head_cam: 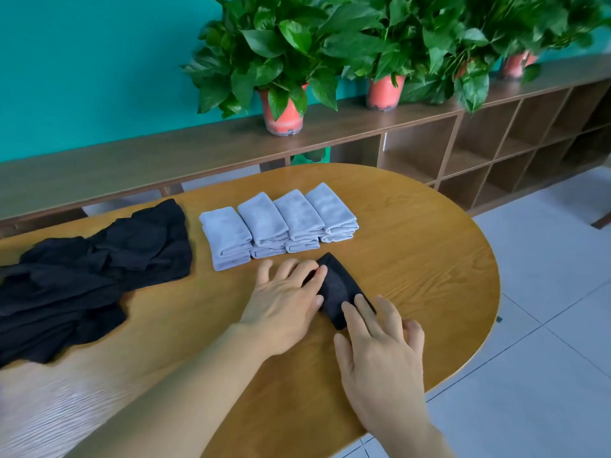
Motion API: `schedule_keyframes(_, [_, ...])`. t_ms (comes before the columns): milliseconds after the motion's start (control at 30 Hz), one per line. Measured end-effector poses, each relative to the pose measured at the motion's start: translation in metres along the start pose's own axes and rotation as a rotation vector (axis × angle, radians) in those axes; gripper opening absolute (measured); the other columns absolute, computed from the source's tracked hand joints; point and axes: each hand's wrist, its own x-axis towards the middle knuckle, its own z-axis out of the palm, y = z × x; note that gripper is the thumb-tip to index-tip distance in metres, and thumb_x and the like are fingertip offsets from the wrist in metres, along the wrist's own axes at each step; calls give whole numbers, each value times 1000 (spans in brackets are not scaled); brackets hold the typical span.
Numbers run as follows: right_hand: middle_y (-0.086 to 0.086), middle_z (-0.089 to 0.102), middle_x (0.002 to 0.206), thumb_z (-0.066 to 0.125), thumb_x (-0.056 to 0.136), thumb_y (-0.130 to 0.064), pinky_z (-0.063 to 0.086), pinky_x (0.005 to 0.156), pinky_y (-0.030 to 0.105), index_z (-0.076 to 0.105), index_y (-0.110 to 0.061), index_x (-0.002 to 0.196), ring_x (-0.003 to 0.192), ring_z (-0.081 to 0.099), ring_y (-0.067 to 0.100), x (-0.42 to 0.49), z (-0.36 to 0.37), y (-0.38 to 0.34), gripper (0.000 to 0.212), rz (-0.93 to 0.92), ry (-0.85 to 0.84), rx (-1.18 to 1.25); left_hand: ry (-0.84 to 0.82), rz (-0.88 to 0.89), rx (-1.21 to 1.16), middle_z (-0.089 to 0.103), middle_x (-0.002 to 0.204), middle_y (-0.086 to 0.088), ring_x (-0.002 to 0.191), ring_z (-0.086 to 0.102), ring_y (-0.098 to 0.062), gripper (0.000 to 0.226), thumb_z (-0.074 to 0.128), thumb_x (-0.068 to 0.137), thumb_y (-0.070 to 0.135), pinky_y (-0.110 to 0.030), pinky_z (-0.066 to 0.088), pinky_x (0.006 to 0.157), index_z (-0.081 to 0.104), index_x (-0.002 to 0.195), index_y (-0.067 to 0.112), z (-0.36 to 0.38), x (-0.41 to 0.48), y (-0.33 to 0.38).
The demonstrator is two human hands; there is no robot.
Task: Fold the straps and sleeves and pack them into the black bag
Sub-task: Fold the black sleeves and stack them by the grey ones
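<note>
A small black folded piece of cloth [337, 285] lies flat on the wooden table [413, 259], near the middle. My left hand [284, 302] rests flat on its left edge, fingers spread. My right hand [380, 338] presses on its near right end with flat fingers. Behind it stand several stacks of folded light grey cloth [277, 223] in a row. A loose heap of black fabric [89, 276] sprawls over the table's left side; whether part of it is the bag I cannot tell.
The table's rounded right end drops off to a pale tiled floor [545, 325]. A long brown shelf unit [463, 150] runs behind the table, with several potted green plants [284, 71] in red pots on top, against a teal wall.
</note>
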Motion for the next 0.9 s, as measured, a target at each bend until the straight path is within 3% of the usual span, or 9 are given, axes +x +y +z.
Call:
schedule_keyframes(433, [8,67,121,36,89,-38,41,85,49,68,-12,118,120,56,30,46,20,7,51,104,27,-15,31,28,-18,15,156,14,142,11,-13,51,21,105,36,-41,-1,107,12,154,26,10,62,-7])
schedule_keyframes(600, [8,67,120,38,87,-38,44,84,49,68,-13,117,117,58,29,57,28,3,49,109,27,-12,35,35,-55,14,155,14,141,11,-13,51,21,105,35,-35,7,105,12,154,26,15,70,-19])
schedule_keyframes(900, [6,66,123,37,88,-34,37,88,49,67,-14,118,119,56,28,60,32,4,47,99,64,-22,49,56,-48,15,156,12,141,11,-13,51,22,106,36,-37,10,109,14,154,23,17,69,-24])
